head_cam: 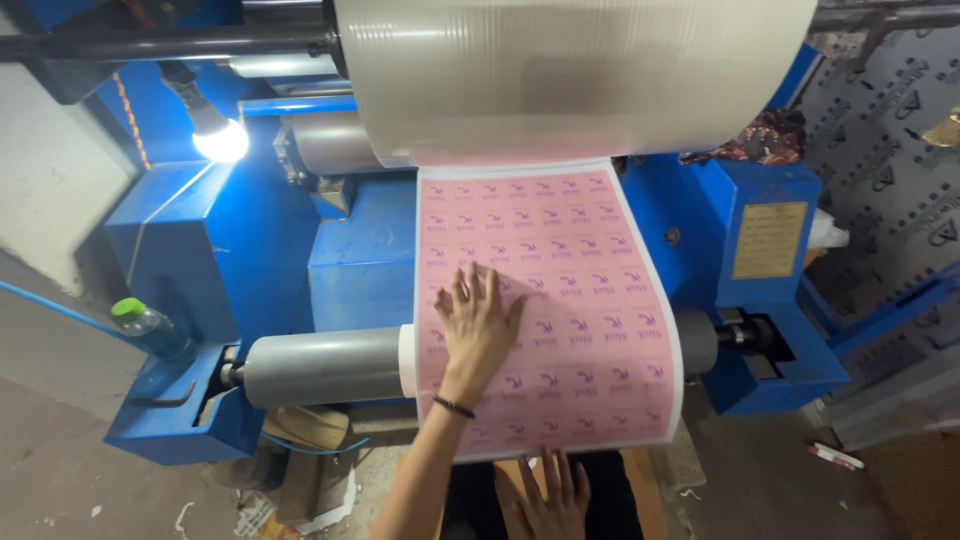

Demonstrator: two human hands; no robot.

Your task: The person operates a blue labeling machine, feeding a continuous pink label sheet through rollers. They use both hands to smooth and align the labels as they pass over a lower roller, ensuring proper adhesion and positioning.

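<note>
The left hand lies flat, fingers spread, on the pink printed sheet (white-edged), right hand open below its bottom edge.

Printed items on the blue machine, two entries.
Pink label sheet: white-edged web with rows of small purple marks, running from the big pale roll down over the grey roller; my left hand lies flat on it. Yellow rectangular plate: fixed on the blue housing, right of the sheet.
</note>
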